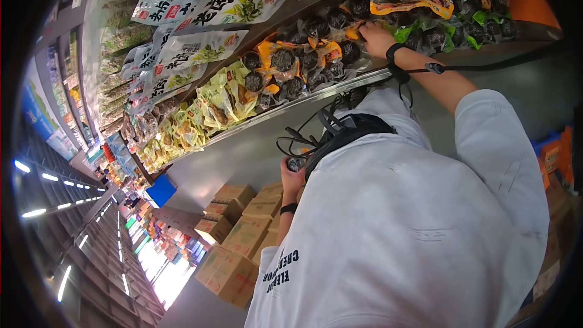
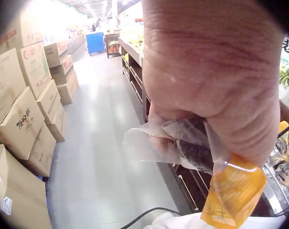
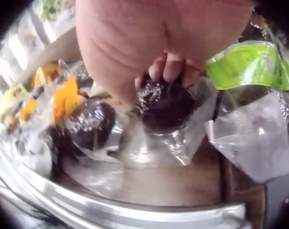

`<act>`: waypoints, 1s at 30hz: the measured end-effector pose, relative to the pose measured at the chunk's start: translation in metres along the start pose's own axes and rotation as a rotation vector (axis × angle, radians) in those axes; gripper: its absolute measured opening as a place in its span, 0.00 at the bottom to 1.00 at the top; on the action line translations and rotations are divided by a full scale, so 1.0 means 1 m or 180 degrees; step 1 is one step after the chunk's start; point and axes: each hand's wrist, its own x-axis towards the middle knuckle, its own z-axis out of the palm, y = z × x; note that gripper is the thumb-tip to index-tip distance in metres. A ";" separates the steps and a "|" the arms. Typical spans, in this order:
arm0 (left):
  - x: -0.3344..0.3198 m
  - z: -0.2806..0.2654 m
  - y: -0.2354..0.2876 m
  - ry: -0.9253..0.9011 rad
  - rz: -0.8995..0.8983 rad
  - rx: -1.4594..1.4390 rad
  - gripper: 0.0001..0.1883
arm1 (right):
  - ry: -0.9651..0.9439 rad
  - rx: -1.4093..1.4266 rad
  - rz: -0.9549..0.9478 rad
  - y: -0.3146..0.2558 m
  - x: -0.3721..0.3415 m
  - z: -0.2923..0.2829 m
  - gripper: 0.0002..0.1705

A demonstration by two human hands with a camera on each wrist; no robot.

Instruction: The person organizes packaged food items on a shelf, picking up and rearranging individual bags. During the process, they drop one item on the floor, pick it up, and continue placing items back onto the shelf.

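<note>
My left hand hangs low beside the body and grips a dark, round food item in a clear plastic pack with an orange label. In the left wrist view, the palm and wrist cover much of that pack. At the shelf, my right hand reaches in among similar packs. Its fingers curl over a dark, round, shiny item in clear wrap, which sits on the wooden shelf board. Another dark pack lies to its left, and a green-labelled pack to its right.
A metal rail edges the shelf. Yellow packs lie along the same shelf, and white printed pouches stand behind. Stacked cardboard boxes line the aisle's other side. A thin black cable hangs near the body.
</note>
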 end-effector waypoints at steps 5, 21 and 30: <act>-0.003 -0.012 0.024 -0.0022 -0.0420 -0.0307 0.34 | -0.0080 0.0043 -0.0180 0.013 0.012 -0.002 0.26; 0.111 -0.049 0.145 0.0853 0.1854 0.0750 0.36 | 0.0927 0.2232 -0.0130 0.014 -0.044 -0.059 0.13; 0.173 0.117 0.278 -0.0414 0.4316 0.0727 0.39 | 0.2345 0.2248 0.1857 0.117 -0.309 0.037 0.12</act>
